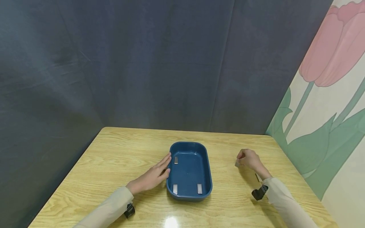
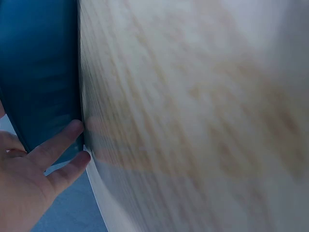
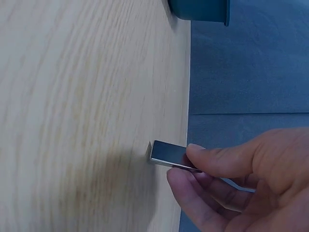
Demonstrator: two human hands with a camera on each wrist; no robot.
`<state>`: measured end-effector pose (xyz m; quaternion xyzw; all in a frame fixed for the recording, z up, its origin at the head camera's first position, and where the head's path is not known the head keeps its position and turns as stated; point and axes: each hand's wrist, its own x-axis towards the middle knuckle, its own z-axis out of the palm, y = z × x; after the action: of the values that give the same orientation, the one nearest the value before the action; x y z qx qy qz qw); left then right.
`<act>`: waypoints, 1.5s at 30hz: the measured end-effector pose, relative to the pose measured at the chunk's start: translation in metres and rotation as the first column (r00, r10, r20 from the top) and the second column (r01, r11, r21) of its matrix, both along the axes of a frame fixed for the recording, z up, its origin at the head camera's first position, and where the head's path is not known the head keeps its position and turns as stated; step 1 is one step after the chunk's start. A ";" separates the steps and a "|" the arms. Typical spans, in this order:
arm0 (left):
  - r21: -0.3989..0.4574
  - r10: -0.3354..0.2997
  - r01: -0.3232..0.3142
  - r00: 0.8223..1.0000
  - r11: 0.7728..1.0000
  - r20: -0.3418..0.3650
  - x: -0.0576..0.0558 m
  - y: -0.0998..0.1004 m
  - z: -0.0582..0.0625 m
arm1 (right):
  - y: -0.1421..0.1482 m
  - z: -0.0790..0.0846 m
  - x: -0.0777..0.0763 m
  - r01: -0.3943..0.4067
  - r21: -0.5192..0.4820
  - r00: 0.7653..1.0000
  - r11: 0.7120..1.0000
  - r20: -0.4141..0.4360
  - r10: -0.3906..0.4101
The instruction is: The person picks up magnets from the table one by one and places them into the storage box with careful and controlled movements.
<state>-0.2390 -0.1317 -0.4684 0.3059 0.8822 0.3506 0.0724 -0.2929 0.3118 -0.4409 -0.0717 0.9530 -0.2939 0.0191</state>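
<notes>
A blue rectangular tray (image 1: 210, 177) with rounded corners stands mid-table. Three small shiny metal blocks lie inside: one block (image 1: 176, 160) at the far left, another (image 1: 175, 189) at the near left, a third (image 1: 199, 188) at the near right. Against the tray's left wall rests my left hand (image 1: 152, 177), fingers extended; the left wrist view shows fingertips (image 2: 73, 128) on the outer wall. To the right of the tray, my right hand (image 1: 250, 159) pinches a flat metal block (image 3: 169, 153) between thumb and fingers, its free end at or just above the tabletop.
Another metal block (image 1: 258, 177) lies on the wooden table (image 1: 128, 152) beneath the right wrist. A dark curtain (image 1: 159, 63) hangs behind the table, and a wall with painted tulips (image 1: 322, 152) borders the right side.
</notes>
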 end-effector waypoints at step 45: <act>0.007 0.007 -0.006 1.000 1.000 -0.013 0.001 0.001 0.001 | -0.016 0.041 0.005 -0.041 -0.128 0.997 0.991 -0.064 0.033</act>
<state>-0.2382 -0.1305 -0.4671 0.3054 0.8825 0.3517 0.0647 -0.2884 0.2957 -0.3999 -0.0995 0.9305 -0.3524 -0.0096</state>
